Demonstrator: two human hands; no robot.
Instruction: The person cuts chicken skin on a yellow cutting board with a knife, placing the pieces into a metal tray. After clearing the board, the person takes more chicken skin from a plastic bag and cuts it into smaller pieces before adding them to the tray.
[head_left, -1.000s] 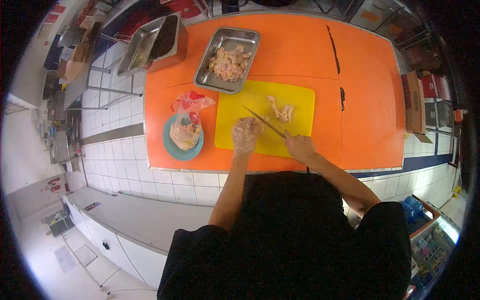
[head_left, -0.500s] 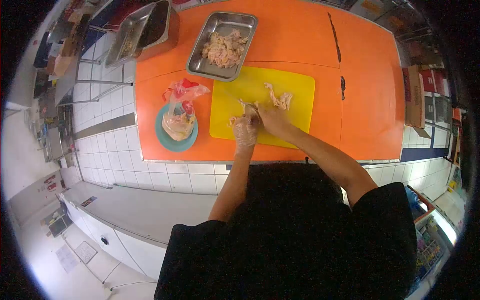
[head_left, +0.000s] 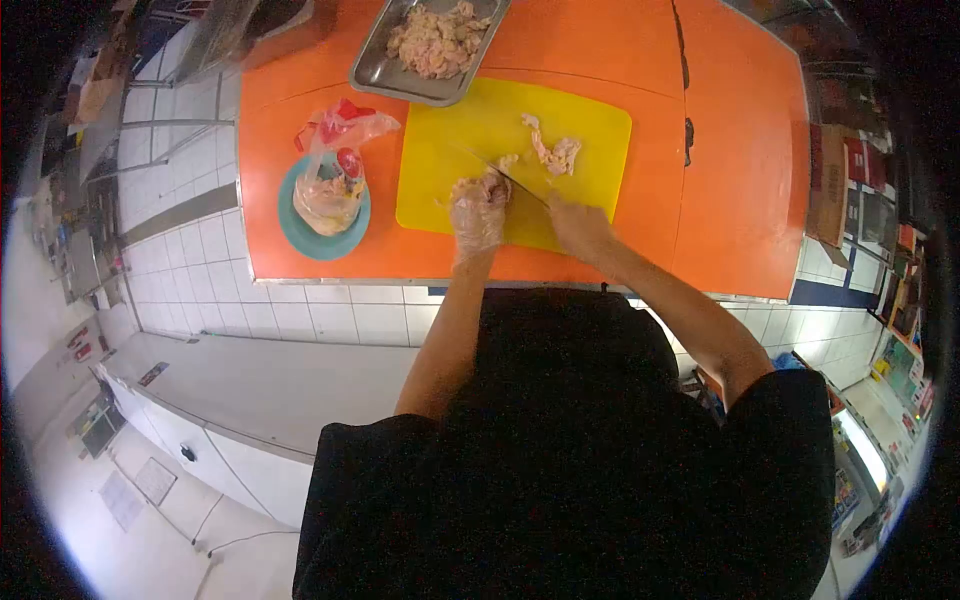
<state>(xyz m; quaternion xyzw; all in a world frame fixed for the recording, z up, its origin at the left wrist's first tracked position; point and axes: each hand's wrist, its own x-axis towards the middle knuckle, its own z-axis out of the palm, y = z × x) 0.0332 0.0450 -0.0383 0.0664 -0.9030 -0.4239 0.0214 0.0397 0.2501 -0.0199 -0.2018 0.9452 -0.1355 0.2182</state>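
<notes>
My left hand [head_left: 478, 222], in a clear plastic glove, grips a piece of raw meat [head_left: 490, 186] on the yellow cutting board [head_left: 440, 130]. My right hand [head_left: 582, 228] is closed round the handle of a knife [head_left: 524, 188], whose blade points up and left across the meat. Further right on the board lie pale strips of trimmed meat or skin [head_left: 560, 155]. Beyond the board, a metal tray [head_left: 378, 72] holds a heap of cut meat pieces [head_left: 438, 42].
On the left of the orange table [head_left: 740, 180], a teal plate [head_left: 298, 222] carries a plastic bag [head_left: 328, 200] with raw meat inside. A second metal container is blurred at the upper left. Boxes [head_left: 830, 185] stand beyond the table's right edge.
The view has shifted, so the table sits higher in the frame. My right hand has moved away from my left hand, and the knife blade now shows across the meat.
</notes>
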